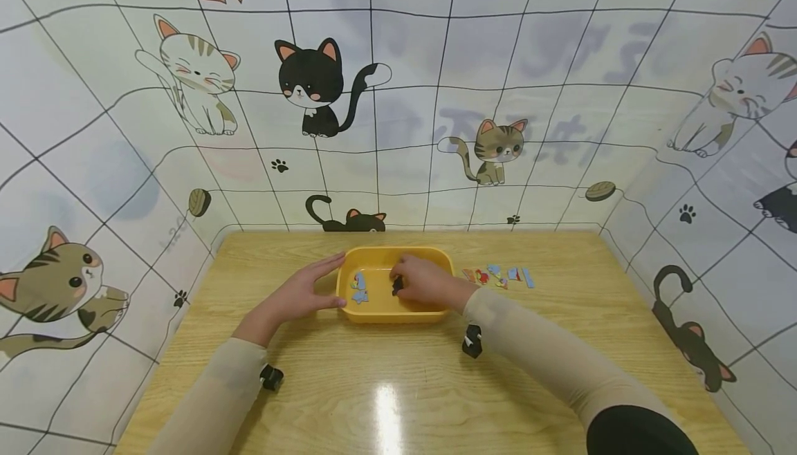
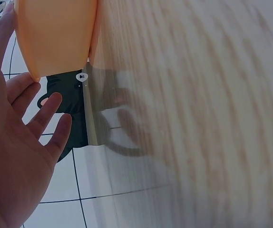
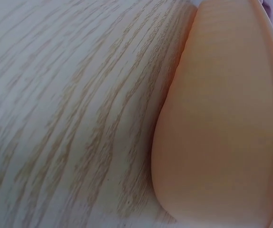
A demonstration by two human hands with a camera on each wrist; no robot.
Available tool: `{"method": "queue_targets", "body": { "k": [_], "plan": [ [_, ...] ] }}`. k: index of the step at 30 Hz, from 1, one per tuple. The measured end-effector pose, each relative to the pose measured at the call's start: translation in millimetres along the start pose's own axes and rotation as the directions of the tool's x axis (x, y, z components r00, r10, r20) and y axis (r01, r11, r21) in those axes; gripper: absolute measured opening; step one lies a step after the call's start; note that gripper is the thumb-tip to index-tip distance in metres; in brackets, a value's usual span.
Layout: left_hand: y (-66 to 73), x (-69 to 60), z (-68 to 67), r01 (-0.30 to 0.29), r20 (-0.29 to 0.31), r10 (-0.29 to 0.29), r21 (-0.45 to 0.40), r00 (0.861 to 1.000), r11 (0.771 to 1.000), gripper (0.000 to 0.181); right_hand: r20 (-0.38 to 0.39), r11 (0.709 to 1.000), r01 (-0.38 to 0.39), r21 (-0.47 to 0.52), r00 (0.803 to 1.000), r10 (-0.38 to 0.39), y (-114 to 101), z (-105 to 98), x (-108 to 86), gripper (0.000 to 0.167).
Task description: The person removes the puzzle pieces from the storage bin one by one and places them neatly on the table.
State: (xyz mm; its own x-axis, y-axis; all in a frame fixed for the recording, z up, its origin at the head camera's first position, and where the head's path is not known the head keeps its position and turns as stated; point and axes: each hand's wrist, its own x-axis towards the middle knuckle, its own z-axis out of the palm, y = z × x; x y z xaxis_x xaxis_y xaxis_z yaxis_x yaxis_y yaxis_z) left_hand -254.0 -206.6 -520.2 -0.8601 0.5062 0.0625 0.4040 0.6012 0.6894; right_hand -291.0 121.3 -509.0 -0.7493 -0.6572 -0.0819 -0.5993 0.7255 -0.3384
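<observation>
Pinching a dark piece (image 1: 397, 287) inside the tray (image 1: 398, 317), the right grip (image 1: 428, 281) wants gentleness; the left grip (image 1: 306, 290), fingers loose, should steady the tray's left end.

Left hand (image 2: 17, 142) at the rim of an orange tray (image 2: 55, 38) on wood-grain tabletop (image 2: 189, 114).
</observation>
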Motion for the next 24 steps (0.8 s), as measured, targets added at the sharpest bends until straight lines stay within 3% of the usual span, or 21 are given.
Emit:
{"method": "queue_targets", "body": {
  "k": [6, 18, 24],
  "plan": [
    [-0.9, -0.2, 0.1, -0.008, -0.003, 0.008, 0.0, 1.0, 1.0, 0.101, 0.005, 0.999, -0.01, 0.033, 1.0, 0.01, 3.3, 1.6, -1.6, 0.024],
    [-2.2, -0.7, 1.2, -0.002, -0.002, 0.002, 0.006, 1.0, 1.0, 0.098, -0.057, 0.998, 0.024, 0.055, 0.998, -0.021, 8.8, -0.5, -2.1, 0.019],
    [-4.6, 0.1, 2.0, -0.006, -0.008, 0.006, 0.012, 1.0, 1.0, 0.099, -0.051, 0.999, 0.033, 0.038, 0.998, -0.031, 10.4, -0.8, -2.3, 0.025]
  ]
}}
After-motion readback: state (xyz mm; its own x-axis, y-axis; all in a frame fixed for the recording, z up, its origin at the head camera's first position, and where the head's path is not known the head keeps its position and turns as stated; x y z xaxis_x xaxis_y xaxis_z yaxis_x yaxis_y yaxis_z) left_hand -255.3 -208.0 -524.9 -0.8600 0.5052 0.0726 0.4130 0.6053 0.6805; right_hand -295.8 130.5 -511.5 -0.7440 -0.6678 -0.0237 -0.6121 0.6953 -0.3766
